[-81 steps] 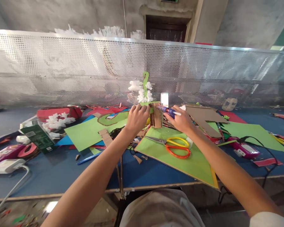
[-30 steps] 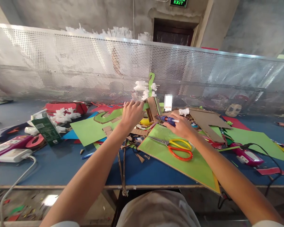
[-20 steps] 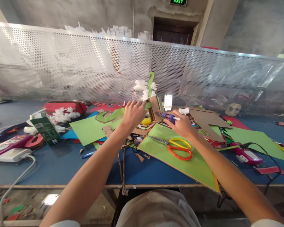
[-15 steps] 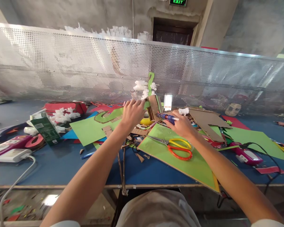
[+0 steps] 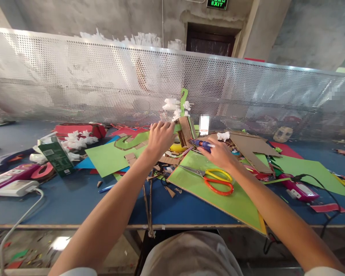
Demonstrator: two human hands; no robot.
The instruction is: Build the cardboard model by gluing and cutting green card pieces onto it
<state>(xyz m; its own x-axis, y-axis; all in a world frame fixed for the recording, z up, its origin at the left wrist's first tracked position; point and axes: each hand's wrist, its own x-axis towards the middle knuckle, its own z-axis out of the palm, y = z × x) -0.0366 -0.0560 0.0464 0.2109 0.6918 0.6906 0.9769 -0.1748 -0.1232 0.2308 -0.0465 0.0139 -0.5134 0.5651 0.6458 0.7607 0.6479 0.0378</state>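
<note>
My left hand (image 5: 159, 138) is curled round the left side of a small cardboard model (image 5: 186, 132). A green curled paper stem with white tissue tufts (image 5: 180, 104) rises from that model. My right hand (image 5: 220, 153) grips a blue glue gun (image 5: 200, 143), its nozzle pointing left against the model's brown wall. Just behind the model stands a small white card (image 5: 204, 124).
Yellow-and-orange scissors (image 5: 215, 178) lie on a green board (image 5: 218, 188) under my right wrist. Green paper sheets (image 5: 109, 157), cardboard pieces (image 5: 251, 147), a green box (image 5: 56, 157), white tissue flowers (image 5: 76, 140) and pink devices with cables (image 5: 297, 189) litter the blue table (image 5: 60, 203). A perforated metal screen (image 5: 74, 88) closes the back.
The cardboard model has tilted slightly to the left under my left hand. The glue gun shifted a little along the model's wall and stays pressed to it.
</note>
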